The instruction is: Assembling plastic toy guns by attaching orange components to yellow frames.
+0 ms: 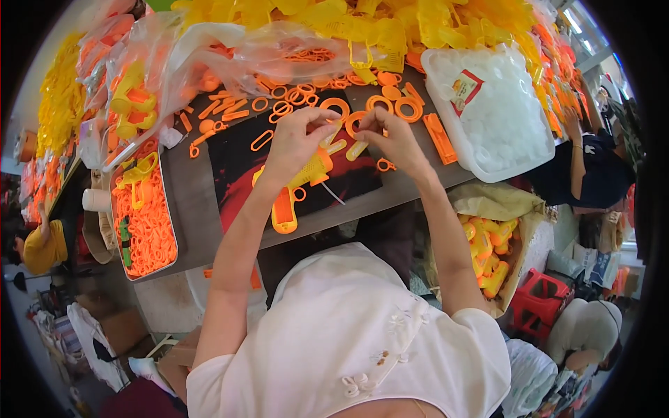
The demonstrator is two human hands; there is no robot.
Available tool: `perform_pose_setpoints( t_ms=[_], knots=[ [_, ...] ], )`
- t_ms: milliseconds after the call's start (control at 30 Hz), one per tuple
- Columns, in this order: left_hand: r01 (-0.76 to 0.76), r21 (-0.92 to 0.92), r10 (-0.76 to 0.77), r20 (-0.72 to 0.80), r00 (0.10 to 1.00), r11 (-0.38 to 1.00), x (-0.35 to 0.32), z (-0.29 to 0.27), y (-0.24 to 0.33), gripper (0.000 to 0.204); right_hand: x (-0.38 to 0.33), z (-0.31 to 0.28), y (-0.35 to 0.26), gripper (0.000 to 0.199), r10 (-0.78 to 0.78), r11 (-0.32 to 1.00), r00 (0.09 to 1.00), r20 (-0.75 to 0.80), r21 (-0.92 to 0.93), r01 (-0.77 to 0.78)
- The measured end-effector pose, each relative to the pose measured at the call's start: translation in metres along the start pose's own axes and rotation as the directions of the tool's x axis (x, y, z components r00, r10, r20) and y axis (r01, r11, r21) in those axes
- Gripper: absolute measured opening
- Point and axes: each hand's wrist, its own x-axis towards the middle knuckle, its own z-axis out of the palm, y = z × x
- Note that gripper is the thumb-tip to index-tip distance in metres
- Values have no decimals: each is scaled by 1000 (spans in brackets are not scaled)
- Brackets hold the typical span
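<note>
Both my hands are raised over the table, close together with the fingertips a short gap apart. My left hand (300, 143) is closed in a pinch; whatever is in it is too small to make out. Opposite it, my right hand (396, 141) is also pinched, and I cannot tell what its fingertips hold. Below the left hand lies a yellow and orange toy gun (284, 209), partly hidden by the wrist, with a thin pale strip sticking out. A clear yellowish piece (356, 150) is just under the right fingertips. Orange rings (408, 109) lie around and behind the hands.
A tray of small orange parts (150, 237) is at the left. At the right stands a white tub (488, 164) of translucent pieces, with a box of toy guns (519, 268) below. Yellow parts (453, 24) are heaped at the back. Other people work at both sides.
</note>
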Motion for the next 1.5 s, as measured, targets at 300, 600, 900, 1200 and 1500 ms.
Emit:
perform_pose_setpoints(
  t_ms=[300,600,900,1200,1500],
  knots=[
    [154,-221,-164,-25,986,963,-4,-9,13,25,-3,17,-27,15,-253,967,955,-153,-80,243],
    [119,-230,-140,-76,987,966,-10,-12,23,31,-7,24,-36,17,-200,980,973,-118,-24,199],
    [122,-559,-320,-273,907,820,-35,-13,21,34,-18,68,-36,15,3,931,994,-110,362,37],
    [40,456,107,-292,951,889,-104,-46,-13,27,-21,61,-28,13,67,961,985,-158,276,-21],
    [-30,418,140,-233,962,908,-111,-48,-23,22,-14,53,-15,21,-31,991,996,-85,-135,20]
  ],
)
